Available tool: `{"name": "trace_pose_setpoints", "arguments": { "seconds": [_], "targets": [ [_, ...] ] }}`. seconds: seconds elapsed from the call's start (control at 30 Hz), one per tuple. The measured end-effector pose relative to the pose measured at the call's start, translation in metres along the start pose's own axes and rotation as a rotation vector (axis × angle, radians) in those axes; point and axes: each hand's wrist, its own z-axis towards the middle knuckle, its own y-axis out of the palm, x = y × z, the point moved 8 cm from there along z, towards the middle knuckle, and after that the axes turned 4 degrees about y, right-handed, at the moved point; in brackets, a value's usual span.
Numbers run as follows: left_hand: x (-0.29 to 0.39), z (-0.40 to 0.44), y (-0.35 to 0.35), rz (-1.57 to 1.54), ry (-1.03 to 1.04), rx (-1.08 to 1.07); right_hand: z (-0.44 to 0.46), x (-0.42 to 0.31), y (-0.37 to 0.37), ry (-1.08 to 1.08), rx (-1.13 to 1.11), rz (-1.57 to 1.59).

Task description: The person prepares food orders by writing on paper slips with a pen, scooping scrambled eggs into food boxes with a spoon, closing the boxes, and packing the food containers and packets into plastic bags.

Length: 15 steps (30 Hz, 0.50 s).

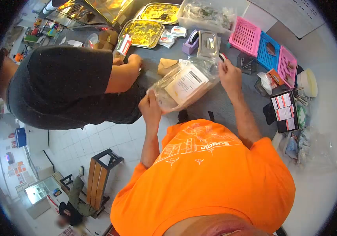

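A clear plastic bag (167, 101) is stretched between my two hands above the dark counter. Inside it, or on its front, shows a paper with a printed label (188, 83); I cannot tell which. My left hand (150, 107) grips the bag's lower left edge with closed fingers. At the bag's upper right end, my right hand (230, 74) pinches the plastic. A small brown paper packet (167, 66) lies just beyond the bag. Behind it are a lidded metal container (208, 44) and a purple tape dispenser (191, 43).
At my left a co-worker in a dark shirt (62, 86) leans over the counter. Foil trays of yellow food (141, 33) stand at the back. Pink basket (245, 36), blue basket (268, 51) and a tablet (285, 112) line the right side. A bench (99, 177) stands behind on the floor.
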Motion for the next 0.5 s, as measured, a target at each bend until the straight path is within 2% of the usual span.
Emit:
{"name": "trace_pose_setpoints", "arguments": {
  "seconds": [0.03, 0.07, 0.1, 0.17, 0.2, 0.27, 0.3, 0.33, 0.37, 0.43, 0.47, 0.5],
  "targets": [
    [0.004, -0.009, -0.001, 0.019, 0.006, -0.033, -0.002, -0.013, -0.011, -0.112, 0.065, -0.145],
    [0.008, -0.022, -0.004, 0.039, 0.012, -0.065, -0.006, -0.016, -0.027, -0.162, 0.139, -0.120],
    [0.011, -0.033, -0.006, 0.060, 0.016, -0.100, -0.008, -0.003, -0.038, -0.116, 0.181, -0.056],
    [0.000, -0.046, -0.012, -0.454, 0.015, -0.127, -0.012, 0.025, -0.056, -0.015, 0.273, 0.067],
    [-0.007, -0.051, -0.013, -0.710, 0.004, -0.142, -0.010, 0.037, -0.057, 0.046, 0.284, 0.321],
    [0.059, -0.047, -0.014, -0.323, 0.363, -0.115, -0.005, 0.050, -0.049, 0.168, 0.282, 0.835],
    [0.099, -0.036, -0.007, -0.124, 0.555, -0.095, 0.004, 0.040, -0.042, 0.208, 0.155, 1.029],
    [0.121, -0.028, 0.002, -0.060, 0.650, -0.115, 0.006, 0.021, -0.042, 0.259, 0.022, 1.217],
    [0.115, -0.024, -0.004, -0.214, 0.593, -0.013, 0.002, -0.001, -0.044, 0.315, -0.118, 1.398],
    [0.099, -0.007, -0.018, -0.519, 0.517, 0.219, -0.001, -0.031, -0.058, 0.314, -0.129, 1.277],
    [0.085, 0.007, -0.019, -0.576, 0.350, 0.229, -0.002, -0.035, -0.058, 0.315, -0.142, 1.249],
    [0.074, 0.021, -0.016, -0.377, 0.238, 0.131, 0.003, -0.029, -0.056, 0.277, -0.140, 1.112]
  ]
}}
